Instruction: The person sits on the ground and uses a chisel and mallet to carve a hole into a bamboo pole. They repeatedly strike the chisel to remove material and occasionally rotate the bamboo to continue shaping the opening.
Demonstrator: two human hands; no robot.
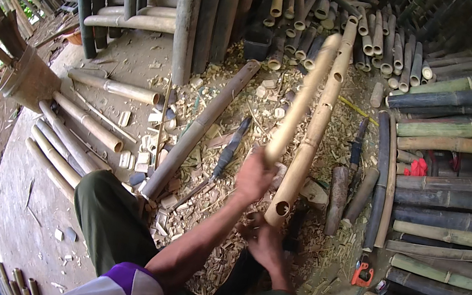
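Observation:
My left hand [255, 178] is closed round the near end of a pale stick [302, 99], which is smeared by motion and points away from me. Just right of it runs a long bamboo pole [314, 126] with several holes cut along its side. At the pole's near end, below a dark round hole, my right hand [264, 241] has its fingers curled against the bamboo; part of its grip is hidden. Left of my hands, a knife [229, 152] with a dark wrapped part lies on wood chips. A thicker grey-brown bamboo pole [205, 123] lies beyond it.
Wood chips [193, 247] cover the ground around my legs. Stacked bamboo lengths [448, 197] line the right side, near an orange tool [362, 275]. More cut tubes [387, 41] are piled at the far end. A bamboo bench [186, 19] and a bucket [30, 76] stand left.

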